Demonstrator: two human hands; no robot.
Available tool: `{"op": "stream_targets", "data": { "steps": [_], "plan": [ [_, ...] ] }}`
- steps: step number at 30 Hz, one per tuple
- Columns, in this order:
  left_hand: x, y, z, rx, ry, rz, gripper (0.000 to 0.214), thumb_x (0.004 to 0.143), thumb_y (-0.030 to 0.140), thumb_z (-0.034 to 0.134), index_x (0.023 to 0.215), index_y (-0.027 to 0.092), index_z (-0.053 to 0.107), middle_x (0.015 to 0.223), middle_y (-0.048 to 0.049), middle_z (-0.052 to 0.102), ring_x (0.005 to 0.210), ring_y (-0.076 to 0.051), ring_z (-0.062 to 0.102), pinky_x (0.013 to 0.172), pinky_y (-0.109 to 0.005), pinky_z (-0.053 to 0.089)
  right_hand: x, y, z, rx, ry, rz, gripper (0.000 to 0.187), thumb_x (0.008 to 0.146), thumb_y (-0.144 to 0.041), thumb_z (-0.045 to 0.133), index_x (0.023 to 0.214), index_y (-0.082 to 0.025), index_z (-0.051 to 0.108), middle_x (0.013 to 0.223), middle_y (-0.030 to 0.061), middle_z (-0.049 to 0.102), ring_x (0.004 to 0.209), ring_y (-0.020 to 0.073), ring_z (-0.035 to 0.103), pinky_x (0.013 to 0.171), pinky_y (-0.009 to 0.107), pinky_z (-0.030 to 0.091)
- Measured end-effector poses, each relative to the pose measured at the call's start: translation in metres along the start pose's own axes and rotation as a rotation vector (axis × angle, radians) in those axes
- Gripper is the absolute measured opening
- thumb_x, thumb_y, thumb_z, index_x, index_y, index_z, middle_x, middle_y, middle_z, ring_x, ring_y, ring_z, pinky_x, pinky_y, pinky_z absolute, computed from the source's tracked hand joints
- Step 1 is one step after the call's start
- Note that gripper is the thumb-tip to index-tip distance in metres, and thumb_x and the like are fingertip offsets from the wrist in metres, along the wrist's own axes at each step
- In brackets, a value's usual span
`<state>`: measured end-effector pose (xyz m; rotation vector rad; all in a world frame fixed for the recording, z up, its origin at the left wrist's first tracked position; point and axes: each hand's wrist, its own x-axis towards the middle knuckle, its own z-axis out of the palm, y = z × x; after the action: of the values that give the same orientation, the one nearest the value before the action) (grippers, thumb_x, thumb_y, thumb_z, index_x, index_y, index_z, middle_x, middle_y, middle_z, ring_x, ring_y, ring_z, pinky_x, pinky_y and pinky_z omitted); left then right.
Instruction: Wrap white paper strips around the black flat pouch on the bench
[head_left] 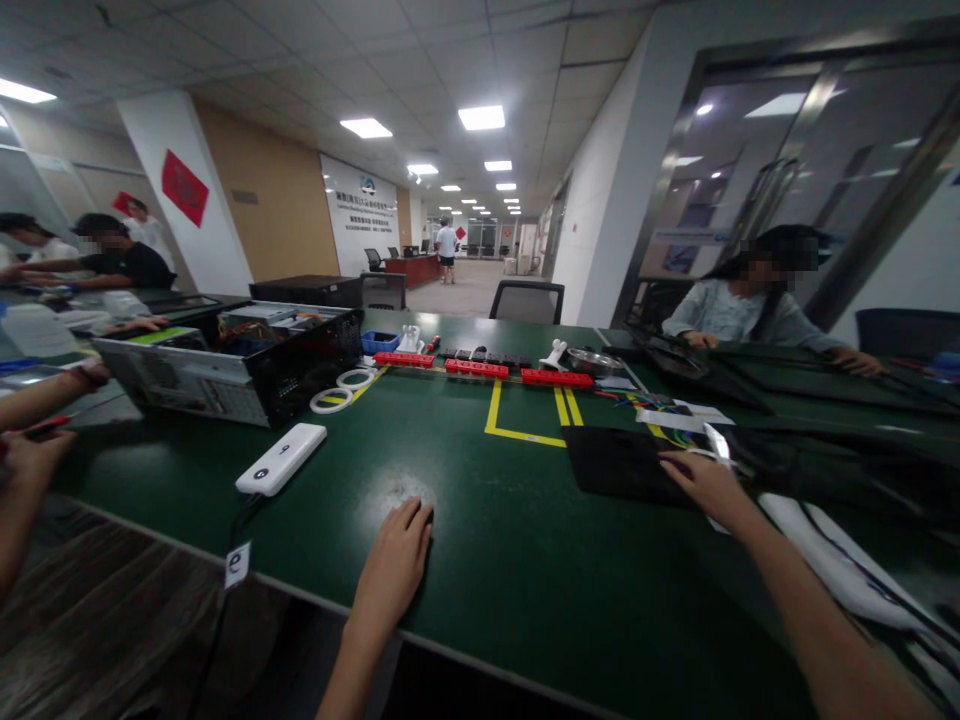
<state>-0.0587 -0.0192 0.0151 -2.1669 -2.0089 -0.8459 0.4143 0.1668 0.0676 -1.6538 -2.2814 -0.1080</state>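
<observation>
My left hand (397,555) lies palm down on the green table (480,540) near its front edge, fingers loosely stretched and holding nothing. To the right, my right hand (705,485) reaches forward with its fingers over the right part of a flat black mat (619,465). Those fingertips look extended, touching or just above the mat. Just behind that hand stands a shiny white piece (718,443), and whether the hand touches it I cannot tell. Yellow tape (525,437) marks a corner on the table beyond the mat.
An open computer case (225,365) stands at the left, where another person's hands (37,450) work, one with a red-handled tool. A white power bank-like box (283,460) lies nearer. Red strips (476,368), white rings (331,400) and coloured wires (637,400) sit further back. A co-worker (750,300) sits across at the right.
</observation>
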Motion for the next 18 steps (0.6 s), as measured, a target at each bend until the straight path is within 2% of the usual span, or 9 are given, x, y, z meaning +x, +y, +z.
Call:
{"op": "stream_targets", "data": {
  "steps": [3,7,9,12,18],
  "plan": [
    [0.0,0.0,0.0,0.005,-0.004,0.006,0.033,0.094,0.023,0.039,0.12,0.015,0.058,0.127,-0.0128,0.058,0.119,-0.025,0.052,0.103,-0.043,0.037,0.004,0.004,0.023,0.034,-0.022,-0.016,0.053,0.081,-0.053,0.033,0.106,-0.015,0.061,0.111,0.0149,0.064,0.107,0.0309,0.057,0.097,0.045,0.041],
    [0.0,-0.001,0.001,0.016,-0.01,0.009,0.034,0.095,0.024,0.038,0.12,0.014,0.058,0.128,-0.0131,0.057,0.12,-0.025,0.051,0.104,-0.042,0.036,0.0,0.015,0.038,-0.014,0.011,0.068,0.065,0.079,-0.057,0.036,0.12,-0.01,0.052,0.125,0.0189,0.056,0.117,0.0313,0.05,0.1,0.046,0.037],
    [-0.001,-0.001,0.001,0.009,-0.005,0.01,0.034,0.095,0.024,0.038,0.12,0.015,0.057,0.128,-0.0126,0.057,0.12,-0.025,0.051,0.103,-0.043,0.036,0.0,0.017,0.039,-0.058,-0.024,0.085,0.069,0.079,-0.057,0.035,0.127,-0.009,0.048,0.132,0.0192,0.05,0.122,0.0312,0.046,0.103,0.046,0.034],
    [-0.001,-0.001,0.001,0.0,0.006,0.011,0.033,0.094,0.025,0.038,0.121,0.017,0.057,0.128,-0.0115,0.057,0.12,-0.024,0.051,0.103,-0.044,0.036,0.002,0.011,0.036,-0.122,-0.095,0.095,0.07,0.08,-0.056,0.034,0.131,-0.01,0.046,0.133,0.0185,0.05,0.123,0.0322,0.045,0.103,0.047,0.034],
    [-0.001,0.0,0.001,0.001,0.012,0.015,0.033,0.093,0.025,0.04,0.12,0.017,0.057,0.128,-0.0125,0.057,0.12,-0.025,0.051,0.103,-0.043,0.037,0.001,-0.024,0.029,-0.19,-0.208,0.062,0.082,0.08,-0.067,0.031,0.136,-0.009,0.043,0.134,0.0217,0.048,0.123,0.0363,0.044,0.1,0.048,0.037]
  ]
}}
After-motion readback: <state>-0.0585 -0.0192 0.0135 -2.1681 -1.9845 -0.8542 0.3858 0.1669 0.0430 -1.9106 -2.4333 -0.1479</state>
